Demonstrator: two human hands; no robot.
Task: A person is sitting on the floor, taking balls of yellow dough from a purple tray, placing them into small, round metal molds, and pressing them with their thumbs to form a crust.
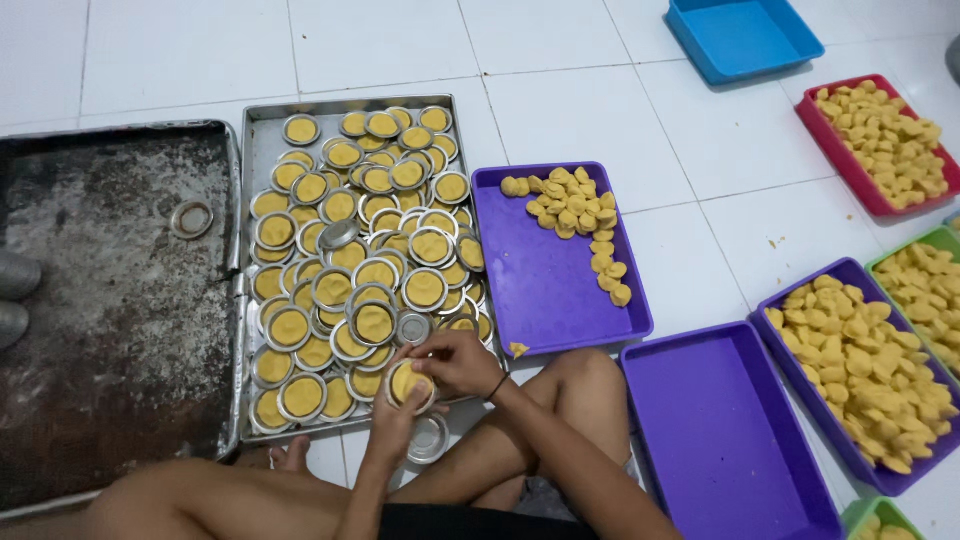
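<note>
A small round tin [411, 385] filled with yellow dough is held in the left hand [395, 415], fingers curled under it. The right hand [455, 362] is closed over its top edge, pressing the dough. The tin is held above the near edge of the metal tray [262, 120] of filled tins, on the tiled floor [720, 150].

A dark, crusted baking sheet [120, 320] lies at the left with one empty ring tin [191, 219] on it. A purple tray [560, 290] holds a curved line of yellow dough pieces [575, 215]. Another purple tray [730, 430] lies bare. Further right, a purple tray [800, 345], a red tray [835, 150] and a green tray [905, 250] hold dough pieces. A blue tray [745, 35] sits on the white tiled floor [600, 110].
</note>
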